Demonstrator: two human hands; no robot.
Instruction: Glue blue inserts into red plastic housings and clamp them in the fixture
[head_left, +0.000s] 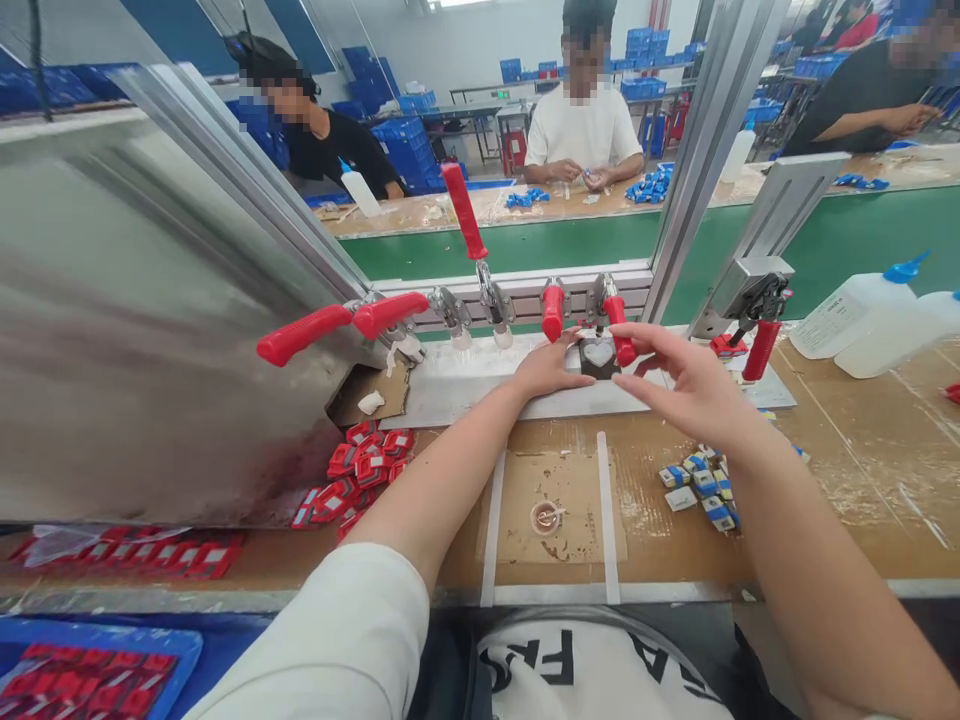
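Observation:
My left hand (551, 370) lies on the metal base plate (457, 390), thumb and fingers apart, at the left side of a dark block with a pale top (599, 355). Whether its fingertips press the block is hard to see. To the right of the block, my right hand (686, 385) is open, thumb and index finger spread around the lower end of a red toggle clamp handle (621, 335). Contact with that handle is unclear. Another red clamp handle (553, 312) hangs down just above my left hand.
Red parts (367, 465) are heaped left of my forearm, blue-and-white parts (705, 485) on the right. A small round cup (546, 517) sits on cardboard between tape strips. White bottles (855, 312) stand at right. Beyond the metal frame (690, 170), people work at another bench.

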